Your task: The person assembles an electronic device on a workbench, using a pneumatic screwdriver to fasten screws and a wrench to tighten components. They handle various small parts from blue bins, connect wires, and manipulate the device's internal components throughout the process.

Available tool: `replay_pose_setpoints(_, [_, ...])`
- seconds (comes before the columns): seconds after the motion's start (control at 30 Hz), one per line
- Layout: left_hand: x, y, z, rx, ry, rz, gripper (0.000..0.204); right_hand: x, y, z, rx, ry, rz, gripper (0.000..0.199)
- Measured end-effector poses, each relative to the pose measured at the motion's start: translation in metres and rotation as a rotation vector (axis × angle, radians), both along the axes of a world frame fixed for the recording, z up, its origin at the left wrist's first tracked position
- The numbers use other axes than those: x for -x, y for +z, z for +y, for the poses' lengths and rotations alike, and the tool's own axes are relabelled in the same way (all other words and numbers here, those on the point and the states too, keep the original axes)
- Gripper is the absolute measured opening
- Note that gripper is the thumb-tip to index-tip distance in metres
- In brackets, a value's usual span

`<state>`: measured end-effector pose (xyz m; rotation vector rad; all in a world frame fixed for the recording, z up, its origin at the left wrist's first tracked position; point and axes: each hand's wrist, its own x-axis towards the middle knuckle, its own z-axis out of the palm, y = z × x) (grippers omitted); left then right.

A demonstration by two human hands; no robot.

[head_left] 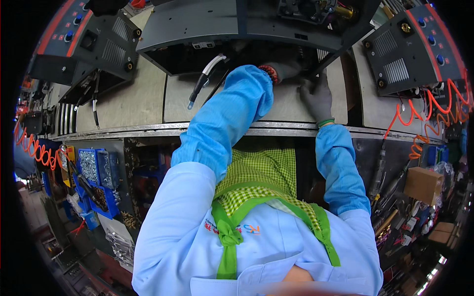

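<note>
Steel bench (128, 106) runs before me. I rest my gloved right hand (317, 97) open and flat on its top, while my left hand (286, 70) reaches under the dark metal casing (237, 29) (grip hidden, I cannot tell). I'd brace steadily, feeling gently inside.

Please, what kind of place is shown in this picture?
Most likely a factory assembly line for electrical machines. Several dark metal machine housings with red control panels stand in a row on the workbench, orange coiled air hoses hang nearby, and blue bins of screws sit below.
</note>
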<state>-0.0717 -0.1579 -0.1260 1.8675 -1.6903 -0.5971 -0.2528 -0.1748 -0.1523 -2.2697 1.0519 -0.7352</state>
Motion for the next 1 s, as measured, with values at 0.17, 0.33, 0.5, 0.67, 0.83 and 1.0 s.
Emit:
replay_pose_setpoints(0.17, [0.001, -0.004, 0.004, 0.062, 0.041, 0.078, 0.043, -0.003, 0.004, 0.003, 0.065, 0.016, -0.001, 0.089])
replay_pose_setpoints(0.33, [0.009, -0.001, 0.006, 0.022, 0.178, 0.018, 0.046, -0.003, 0.002, 0.003, 0.076, 0.001, 0.025, 0.09])
replay_pose_setpoints(0.5, [0.004, -0.005, 0.01, 0.285, 0.215, -0.078, 0.043, -0.003, 0.002, 0.002, 0.06, -0.013, 0.032, 0.089])
replay_pose_setpoints(0.67, [0.003, 0.008, 0.01, 0.126, 0.097, 0.0, 0.041, -0.002, 0.001, 0.002, 0.046, 0.002, 0.009, 0.087])
replay_pose_setpoints(0.83, [0.011, 0.001, 0.009, 0.1, 0.093, 0.041, 0.039, -0.002, 0.003, 0.004, 0.061, -0.024, 0.017, 0.086])
replay_pose_setpoints(1.0, [0.007, -0.007, 0.005, 0.193, 0.13, 0.07, 0.037, -0.003, 0.006, 0.005, 0.032, -0.018, 0.015, 0.085])
